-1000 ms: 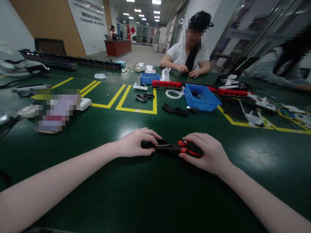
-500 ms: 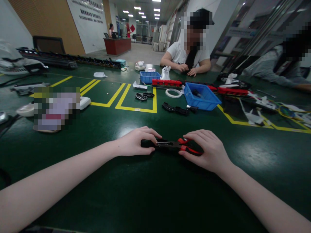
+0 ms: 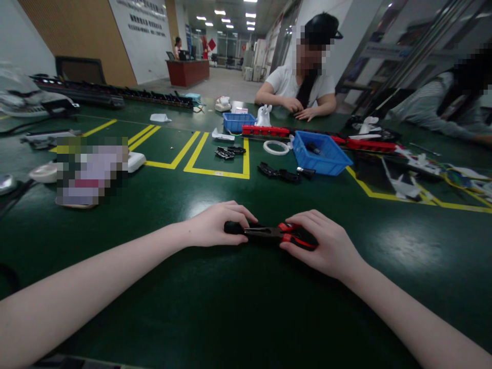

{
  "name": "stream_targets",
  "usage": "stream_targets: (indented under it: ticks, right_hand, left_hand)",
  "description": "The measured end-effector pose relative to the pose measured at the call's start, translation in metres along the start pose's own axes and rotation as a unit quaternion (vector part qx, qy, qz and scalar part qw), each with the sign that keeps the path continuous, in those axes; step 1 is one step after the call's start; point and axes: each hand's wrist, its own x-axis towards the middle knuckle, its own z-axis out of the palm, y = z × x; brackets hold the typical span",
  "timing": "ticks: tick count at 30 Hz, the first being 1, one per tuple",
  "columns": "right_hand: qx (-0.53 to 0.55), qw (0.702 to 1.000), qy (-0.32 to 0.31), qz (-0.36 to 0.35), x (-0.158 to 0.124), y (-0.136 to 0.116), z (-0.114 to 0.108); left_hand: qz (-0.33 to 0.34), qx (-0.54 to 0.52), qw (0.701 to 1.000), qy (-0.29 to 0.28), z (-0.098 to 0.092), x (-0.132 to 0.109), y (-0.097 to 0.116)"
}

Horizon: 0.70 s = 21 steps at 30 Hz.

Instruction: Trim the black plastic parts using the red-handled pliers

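Over the glossy dark-green table [image 3: 249, 307], the left hand [image 3: 219, 224] pinches a small black part [image 3: 232, 227] between thumb and fingers. The right hand [image 3: 326, 243] has its grip wrapped around red-and-black-handled, long-nosed metal pliers [image 3: 271, 232], whose tips reach the part beside the left thumb.

Red and black along the handles [image 3: 304, 243] of the pliers [image 3: 275, 232], dark metallic grey at their nose [image 3: 265, 232]; plain black on the small piece [image 3: 232, 227]. Deep green across the table [image 3: 230, 307], striped with yellow tape [image 3: 246, 160]. Blue on both bins [image 3: 326, 165], white on the ring [image 3: 275, 152], red on the long strip [image 3: 265, 131].
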Motion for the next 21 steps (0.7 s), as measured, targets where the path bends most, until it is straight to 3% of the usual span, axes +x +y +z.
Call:
stream_targets:
  ticks: [14,21]
  right_hand:
    - [-0.007,0.996,-0.083,0.025,-0.001,-0.0068,0.0018]
    - [-0.079,0.995,-0.042,-0.038,-0.0027,-0.0037,0.005]
  left_hand:
    - [-0.002,0.008,1.0,0.006,-0.0002,0.0004,0.0008]
    - [0.015,0.013,1.0,0.021,0.0027,0.0003,0.0006]
